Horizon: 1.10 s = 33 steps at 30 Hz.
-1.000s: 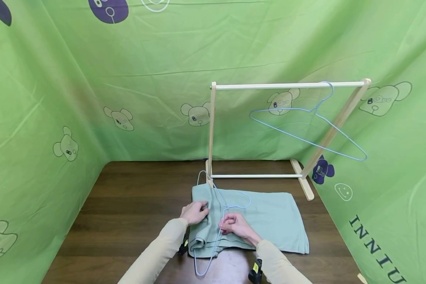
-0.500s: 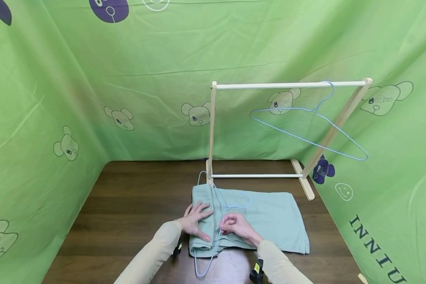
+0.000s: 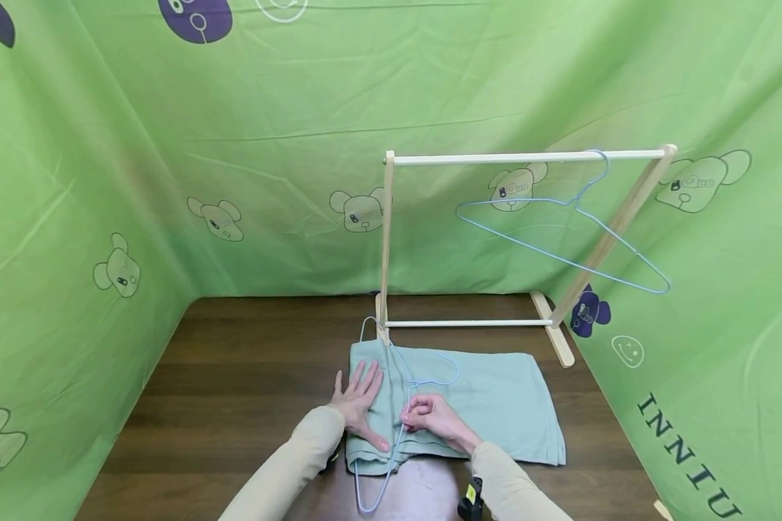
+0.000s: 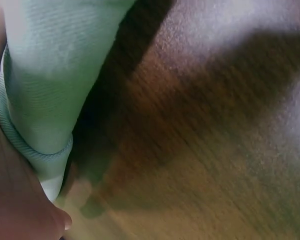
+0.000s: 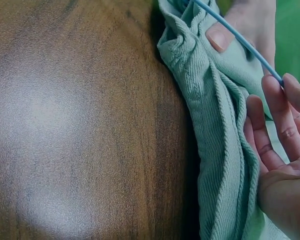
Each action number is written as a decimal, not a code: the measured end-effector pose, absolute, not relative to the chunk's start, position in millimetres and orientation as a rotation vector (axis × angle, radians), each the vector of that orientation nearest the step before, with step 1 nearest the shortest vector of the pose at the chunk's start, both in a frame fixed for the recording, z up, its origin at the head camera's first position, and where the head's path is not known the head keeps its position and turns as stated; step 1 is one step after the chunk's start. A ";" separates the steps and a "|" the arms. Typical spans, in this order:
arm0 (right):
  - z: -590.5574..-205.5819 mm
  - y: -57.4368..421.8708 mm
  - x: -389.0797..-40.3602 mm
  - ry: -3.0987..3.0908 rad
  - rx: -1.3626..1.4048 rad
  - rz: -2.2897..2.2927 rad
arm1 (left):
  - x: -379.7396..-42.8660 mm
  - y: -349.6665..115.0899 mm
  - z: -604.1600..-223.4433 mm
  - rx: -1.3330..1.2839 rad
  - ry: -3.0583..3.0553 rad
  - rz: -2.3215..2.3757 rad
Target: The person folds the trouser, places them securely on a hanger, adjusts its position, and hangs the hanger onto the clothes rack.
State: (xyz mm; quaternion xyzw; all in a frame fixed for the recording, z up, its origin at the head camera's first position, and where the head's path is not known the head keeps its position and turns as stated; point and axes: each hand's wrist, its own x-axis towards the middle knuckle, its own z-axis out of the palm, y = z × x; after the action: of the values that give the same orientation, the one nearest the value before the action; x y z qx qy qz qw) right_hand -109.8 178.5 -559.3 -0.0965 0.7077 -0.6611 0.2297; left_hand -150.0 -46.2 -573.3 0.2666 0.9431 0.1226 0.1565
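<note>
Pale green folded cloth, seemingly a garment [image 3: 489, 405], lies on the table with its left part folded over. A light blue wire hanger [image 3: 386, 486] lies across that left part; its hook points right, and the fold hides its other side. My left hand [image 3: 360, 407] rests on the folded part with fingers spread, left of the hanger. My right hand [image 3: 435, 421] pinches the hanger's wire between thumb and fingertip, as the right wrist view shows at the blue wire [image 5: 240, 40]. In the left wrist view the cloth's rounded edge [image 4: 55, 85] is beside the left hand.
Behind the cloth stands a wooden rack with a white top bar [image 3: 495, 158]. A second blue hanger [image 3: 554, 255] hangs from it on the right. The rack's right foot [image 3: 562, 347] reaches toward the cloth. Green printed curtains [image 3: 287, 217] surround the brown table [image 3: 234, 376].
My left hand has uncurled from the fold's edge and now lies flatter on the cloth with fingers spread. The fold looks smoother. My right hand keeps its pinch on the hanger.
</note>
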 end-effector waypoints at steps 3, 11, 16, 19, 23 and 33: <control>-558.5 178.6 -110.0 1.955 -0.264 -1.818 | -149.5 -45.2 -565.9 0.753 2.672 0.330; -557.3 174.4 -110.0 2.001 -0.276 -1.810 | -151.4 -52.7 -563.4 0.804 2.624 0.541; -551.1 171.3 -112.1 2.078 -0.375 -1.783 | -161.7 -72.8 -571.2 0.785 2.540 1.091; -547.6 170.3 -116.0 2.148 -0.465 -1.768 | -165.7 -86.4 -573.2 0.597 2.567 1.457; -542.7 164.9 -122.0 2.281 -0.524 -1.731 | -170.4 -104.0 -569.2 0.330 2.573 1.767; -516.3 115.8 -124.5 2.590 -0.835 -1.405 | -175.4 -130.5 -545.5 0.121 2.227 2.026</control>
State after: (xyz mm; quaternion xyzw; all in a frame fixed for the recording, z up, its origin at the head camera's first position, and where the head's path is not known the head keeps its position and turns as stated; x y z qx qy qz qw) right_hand -124.5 115.8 -516.3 -0.2726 0.8450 -0.4584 0.0396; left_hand -175.4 -130.5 -545.5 0.0400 0.7376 0.6710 0.0645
